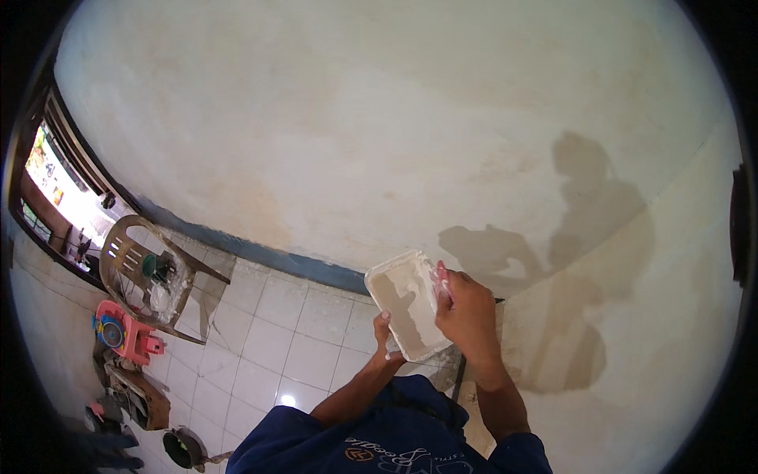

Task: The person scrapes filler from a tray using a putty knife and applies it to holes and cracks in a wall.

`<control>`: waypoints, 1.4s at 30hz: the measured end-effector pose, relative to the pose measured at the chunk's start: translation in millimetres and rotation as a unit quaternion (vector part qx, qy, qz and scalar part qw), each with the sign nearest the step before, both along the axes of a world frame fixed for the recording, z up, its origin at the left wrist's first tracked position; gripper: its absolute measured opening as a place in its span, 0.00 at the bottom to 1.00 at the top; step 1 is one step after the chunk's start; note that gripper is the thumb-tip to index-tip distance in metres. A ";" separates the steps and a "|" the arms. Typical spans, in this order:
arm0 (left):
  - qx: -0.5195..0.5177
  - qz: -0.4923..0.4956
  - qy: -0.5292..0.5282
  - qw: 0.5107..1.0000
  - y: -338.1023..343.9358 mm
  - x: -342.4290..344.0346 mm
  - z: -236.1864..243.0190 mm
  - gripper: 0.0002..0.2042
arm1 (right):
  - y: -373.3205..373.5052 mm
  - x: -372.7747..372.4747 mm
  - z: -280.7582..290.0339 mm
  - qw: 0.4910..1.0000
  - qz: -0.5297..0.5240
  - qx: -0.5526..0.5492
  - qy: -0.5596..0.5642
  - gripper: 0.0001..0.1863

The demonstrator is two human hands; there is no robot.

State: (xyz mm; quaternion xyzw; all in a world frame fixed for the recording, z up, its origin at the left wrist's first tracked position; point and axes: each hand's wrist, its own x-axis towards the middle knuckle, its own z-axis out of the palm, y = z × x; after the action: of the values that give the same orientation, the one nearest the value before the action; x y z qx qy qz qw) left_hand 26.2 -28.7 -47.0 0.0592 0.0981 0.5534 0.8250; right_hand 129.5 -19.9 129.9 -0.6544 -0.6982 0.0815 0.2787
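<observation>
My left hand (382,332) grips the lower left edge of a shallow white rectangular tray (392,290), its thumb over the rim. The tray is held tilted in front of me, with a dark shadow across its inside. White paste (429,276) clings along its right rim. At that same side, my right hand (466,306) is closed on a small pink object (442,280) smeared with white. The fingers cover much of it, so its exact kind does not show.
A pale, patchy wall (332,158) with a blue-grey bottom band (260,253) rises ahead, meeting another wall at right. On the white tiled floor (296,359) at left are a worn plastic chair (126,251) bearing items, a pink stool (142,344) and a dark bucket (183,449).
</observation>
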 end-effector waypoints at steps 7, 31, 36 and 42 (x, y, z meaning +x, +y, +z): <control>-0.005 -0.019 0.062 0.998 4.7 6.2 -7.4 0.41 | 13.1 -37.2 -21.3 0.992 0.024 -0.065 -0.105 0.22; -0.039 -0.025 0.051 0.998 22.1 20.8 -22.3 0.36 | 30.0 -11.6 -30.5 0.993 0.093 -0.071 -0.012 0.14; 0.021 -0.010 -0.012 1.000 34.1 17.7 -23.1 0.38 | 41.5 18.4 -56.9 0.995 0.043 -0.042 0.083 0.05; -0.017 0.002 0.037 0.999 32.5 6.0 -7.3 0.40 | 46.2 26.8 -64.4 0.993 0.040 -0.004 0.109 0.05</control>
State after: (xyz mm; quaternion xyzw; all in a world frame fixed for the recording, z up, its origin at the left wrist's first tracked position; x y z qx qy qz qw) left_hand 32.2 3.8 -54.3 0.0656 0.1377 0.5510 0.8205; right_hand 156.2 26.3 65.5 -0.6146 -0.6889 0.1660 0.3467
